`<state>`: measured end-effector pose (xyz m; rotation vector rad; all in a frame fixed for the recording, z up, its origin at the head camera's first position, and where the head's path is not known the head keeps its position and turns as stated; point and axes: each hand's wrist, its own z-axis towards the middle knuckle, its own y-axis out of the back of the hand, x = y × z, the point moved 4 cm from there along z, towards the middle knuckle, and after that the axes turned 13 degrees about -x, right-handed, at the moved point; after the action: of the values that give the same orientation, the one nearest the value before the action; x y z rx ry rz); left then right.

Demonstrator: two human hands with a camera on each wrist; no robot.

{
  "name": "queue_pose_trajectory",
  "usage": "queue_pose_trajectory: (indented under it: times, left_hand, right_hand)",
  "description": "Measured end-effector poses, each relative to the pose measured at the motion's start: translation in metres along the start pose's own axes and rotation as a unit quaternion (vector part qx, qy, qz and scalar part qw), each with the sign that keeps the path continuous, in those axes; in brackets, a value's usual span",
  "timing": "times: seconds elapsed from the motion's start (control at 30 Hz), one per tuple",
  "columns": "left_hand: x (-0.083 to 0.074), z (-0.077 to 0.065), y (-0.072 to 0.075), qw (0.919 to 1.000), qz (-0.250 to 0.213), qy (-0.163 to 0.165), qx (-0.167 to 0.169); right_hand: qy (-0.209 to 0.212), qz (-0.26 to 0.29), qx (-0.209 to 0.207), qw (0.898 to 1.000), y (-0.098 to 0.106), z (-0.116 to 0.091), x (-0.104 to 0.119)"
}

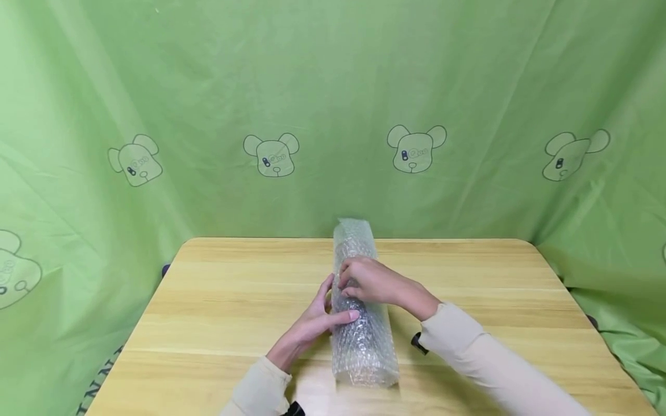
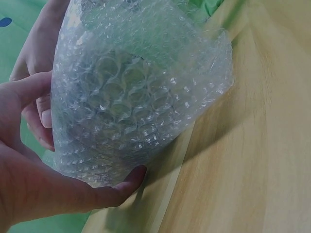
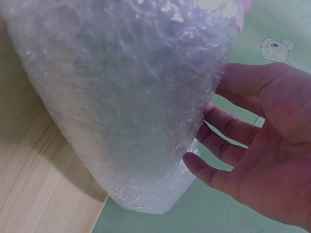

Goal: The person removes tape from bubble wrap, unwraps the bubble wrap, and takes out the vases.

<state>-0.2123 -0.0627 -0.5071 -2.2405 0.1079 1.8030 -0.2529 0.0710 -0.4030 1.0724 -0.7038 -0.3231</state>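
Note:
A long bundle of clear bubble wrap (image 1: 364,346) lies lengthwise across the middle of the table, rolled into a tube. Something darker shows faintly through its layers, but its kind is hidden. With its thumb over the top and fingers along the left side, my left hand (image 1: 317,318) holds the bundle. My right hand (image 1: 374,280) is above its middle, fingers bent and fingertips pinching at the wrap's surface. In the right wrist view, the fingertips of that hand (image 3: 272,136) meet the side of the bubble wrap (image 3: 131,107). The left thumb and fingers span the wrap (image 2: 121,102) in the left wrist view.
The light wooden table (image 1: 224,306) has rounded far corners. Behind it and at both sides hangs a green curtain (image 1: 338,69) printed with bear heads. The bundle's far end reaches the table's back edge.

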Motion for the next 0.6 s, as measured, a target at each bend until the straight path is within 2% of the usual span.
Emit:
queue_pose_trajectory:
  times: [0.43, 0.6]
  left_hand:
    - [0.0016, 0.0006, 0.0017, 0.9999, 0.015, 0.000, -0.006]
    - [0.0012, 0.0009, 0.0018, 0.9999, 0.014, -0.002, -0.005]
  right_hand:
    - [-0.014, -0.002, -0.007, 1.000, -0.0023, 0.0007, -0.0010]
    - [-0.009, 0.016, -0.022, 1.000, -0.0024, -0.0017, -0.0044]
